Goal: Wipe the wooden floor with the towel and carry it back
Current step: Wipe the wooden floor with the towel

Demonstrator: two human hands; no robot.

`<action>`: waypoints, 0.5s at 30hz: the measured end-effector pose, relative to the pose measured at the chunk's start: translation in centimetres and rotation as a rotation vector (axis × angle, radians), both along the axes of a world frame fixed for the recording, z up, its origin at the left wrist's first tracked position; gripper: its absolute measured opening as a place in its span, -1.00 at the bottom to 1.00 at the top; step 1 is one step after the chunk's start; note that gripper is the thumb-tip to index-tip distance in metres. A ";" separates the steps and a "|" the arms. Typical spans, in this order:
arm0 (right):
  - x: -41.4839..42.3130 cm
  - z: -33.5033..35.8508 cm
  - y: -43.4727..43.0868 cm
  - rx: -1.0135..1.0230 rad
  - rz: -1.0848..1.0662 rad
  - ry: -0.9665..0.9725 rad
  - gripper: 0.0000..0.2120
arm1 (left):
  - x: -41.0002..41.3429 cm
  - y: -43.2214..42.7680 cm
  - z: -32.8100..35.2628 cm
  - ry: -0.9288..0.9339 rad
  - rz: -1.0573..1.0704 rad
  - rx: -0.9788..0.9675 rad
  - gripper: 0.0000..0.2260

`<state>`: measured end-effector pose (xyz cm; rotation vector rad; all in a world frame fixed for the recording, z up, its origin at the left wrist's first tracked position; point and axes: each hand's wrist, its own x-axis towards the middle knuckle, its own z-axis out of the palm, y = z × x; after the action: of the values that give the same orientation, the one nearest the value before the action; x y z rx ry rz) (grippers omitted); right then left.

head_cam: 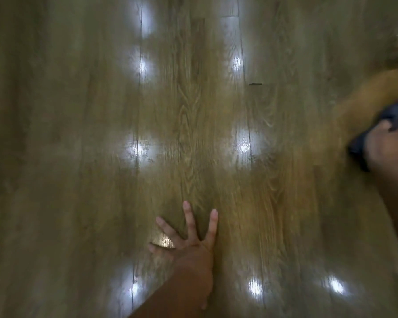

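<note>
A head-worn camera looks straight down at a glossy wooden floor (193,134), its long planks running away from the viewer. Bright white spots of reflected ceiling light dot the boards. The edges of the picture are smeared with blur.

The left hand (189,244) is the clearest thing in view, low and near the middle. It is spread wide open, fingers fanned apart, palm down and apparently pressed flat on the floor as a brace. It holds nothing.

Far to the right of that hand and higher up, at the picture's edge, the right hand (386,143) is blurred. It appears to be closed around a dark blue towel (395,111), bunched up above and beside the knuckles; the exact grip is hard to make out. A soft orange-brown shape lies just above the towel, too blurred to identify.

Up and to the right of the left hand, between it and the towel, a small dark speck (255,84) lies on a plank seam.

The wiping seems to be under way: the towel is in hand and at floor level, off to the right. Whether the boards around the left hand have been wiped cannot be told from the shine alone. Carrying the towel back looks not yet begun.
</note>
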<state>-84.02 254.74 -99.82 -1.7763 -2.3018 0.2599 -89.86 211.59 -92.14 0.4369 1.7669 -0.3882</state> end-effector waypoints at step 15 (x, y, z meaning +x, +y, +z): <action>-14.9 3.3 -22.9 0.024 1.241 -0.036 -0.51 | 0.9 0.9 -1.2 0.190 0.046 -0.080 0.21</action>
<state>-98.88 231.82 -96.55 -0.1127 -3.0533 0.3616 -88.96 212.46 -93.36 0.3100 1.9344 -0.4782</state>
